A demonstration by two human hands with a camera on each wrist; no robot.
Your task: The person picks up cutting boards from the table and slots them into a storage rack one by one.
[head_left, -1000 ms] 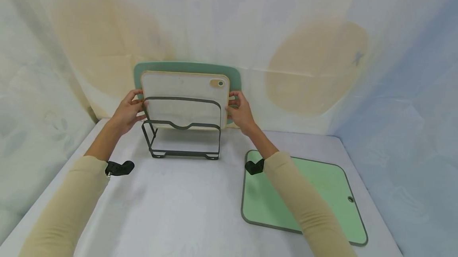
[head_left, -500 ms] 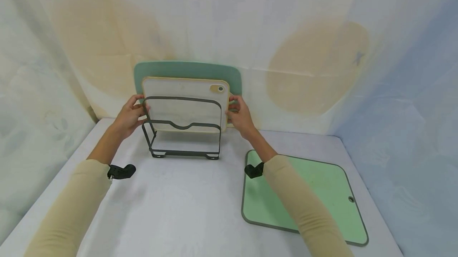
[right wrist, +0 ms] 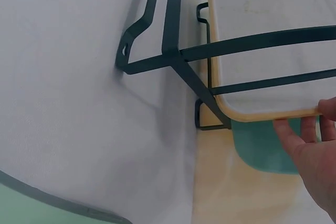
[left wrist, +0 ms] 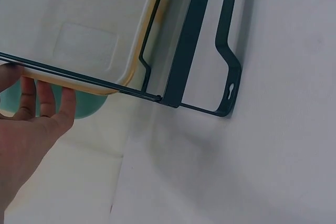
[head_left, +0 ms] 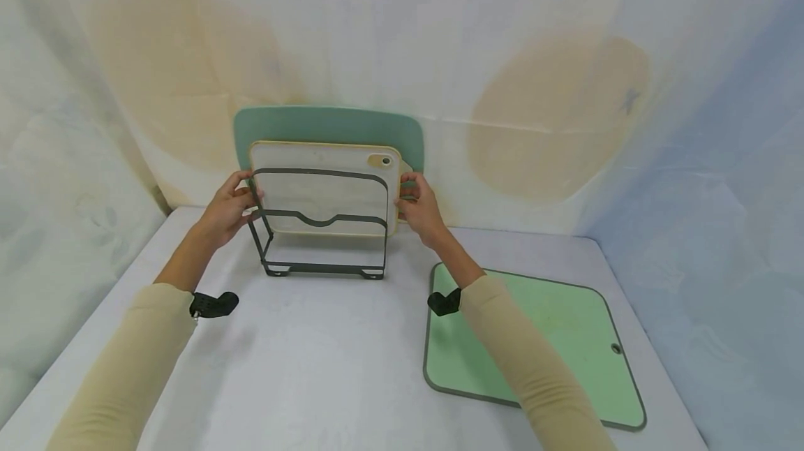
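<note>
White cloth with tan blotches hangs behind the pale counter [head_left: 326, 360] where we work. At the back of it stands a dark wire rack [head_left: 322, 227], and we hold a white cutting board [head_left: 323, 186] with a tan rim upright in the rack — behind the front wire frame, in front of a teal board [head_left: 326, 123] that stands at the rack's rear. Our left hand [head_left: 227, 206] grips the white board's left edge, fingers [left wrist: 50, 100] curled behind it; our right hand [head_left: 419, 205] grips the right edge the same way, fingers [right wrist: 294, 135] against its back. To the right of the rack and nearer to us, a light green board [head_left: 565, 339] lies flat on the counter — well apart from the rack.
</note>
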